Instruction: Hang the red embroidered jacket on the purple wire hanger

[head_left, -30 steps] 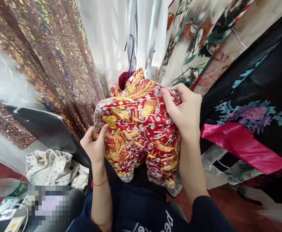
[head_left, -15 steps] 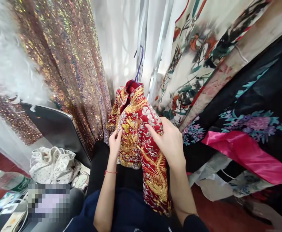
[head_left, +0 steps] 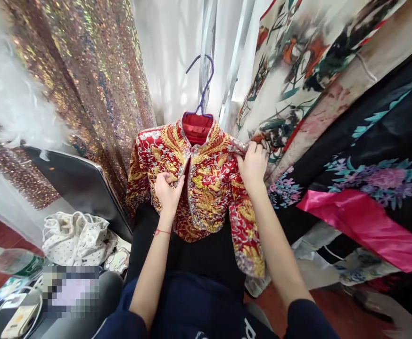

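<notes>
A red jacket [head_left: 209, 193] with dense gold and silver embroidery and a stand-up collar faces me on a purple hanger [head_left: 204, 92]. Its front is parted below the neck, showing a dark gap, and a red label sits inside the collar. My left hand [head_left: 169, 192] is at the front edge on the left panel, fingers curled on the cloth and thumb along the opening. At the shoulder on the right side, my right hand [head_left: 253, 165] pinches the fabric, with the sleeve hanging below it. The jacket's lower edge lies over black cloth on my lap.
Sequined fabric [head_left: 100, 84] and white feathers [head_left: 11, 80] hang left, above a black panel [head_left: 78, 188]. Patterned garments [head_left: 298, 61] and a pink satin strip [head_left: 361, 226] are on the right. A dotted cloth bag [head_left: 75, 240], a bottle [head_left: 15, 261] and a white cable [head_left: 38, 301] lie lower left.
The jacket has turned from an angled view to face me, its left side spreading outward. My right hand has moved up to the shoulder, and more of the hanger hook shows.
</notes>
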The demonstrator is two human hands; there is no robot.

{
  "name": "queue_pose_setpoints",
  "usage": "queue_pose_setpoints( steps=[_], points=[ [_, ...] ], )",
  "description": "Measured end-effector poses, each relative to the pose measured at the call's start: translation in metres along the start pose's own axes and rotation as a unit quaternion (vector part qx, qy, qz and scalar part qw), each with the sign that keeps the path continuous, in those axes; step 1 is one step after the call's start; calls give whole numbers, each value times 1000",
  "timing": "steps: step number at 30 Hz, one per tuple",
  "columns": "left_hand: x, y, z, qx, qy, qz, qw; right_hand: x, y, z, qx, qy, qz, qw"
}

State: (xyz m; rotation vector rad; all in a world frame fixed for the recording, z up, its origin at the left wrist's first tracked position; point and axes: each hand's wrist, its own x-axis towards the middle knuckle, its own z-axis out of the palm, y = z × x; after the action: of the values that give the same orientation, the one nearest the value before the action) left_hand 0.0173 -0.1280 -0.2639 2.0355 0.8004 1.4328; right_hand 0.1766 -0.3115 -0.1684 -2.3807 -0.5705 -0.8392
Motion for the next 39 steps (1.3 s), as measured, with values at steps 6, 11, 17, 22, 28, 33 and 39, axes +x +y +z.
queue_pose_setpoints(
  steps=[6,11,17,22,28,33,39],
  points=[
    [28,20,8,87,-58,97,990,-8,-45,-7,50,48,-184,980],
    [34,26,-1,37,-79,128,988,-4,-82,-15,85,10,-264,961],
    [38,78,11,18,-73,166,983,44,-76,-5,252,122,-129,951],
    [53,101,33,65,-162,119,977,51,-72,10,258,115,-124,951],
    [37,36,-6,-156,-271,-32,949,-15,-52,8,267,128,-111,949],
    [-27,-56,-19,-202,-283,-335,876,-156,-26,29,542,-166,139,812],
    [-92,-124,16,-228,-310,-598,703,-257,-38,123,549,-329,345,686]
  ],
)
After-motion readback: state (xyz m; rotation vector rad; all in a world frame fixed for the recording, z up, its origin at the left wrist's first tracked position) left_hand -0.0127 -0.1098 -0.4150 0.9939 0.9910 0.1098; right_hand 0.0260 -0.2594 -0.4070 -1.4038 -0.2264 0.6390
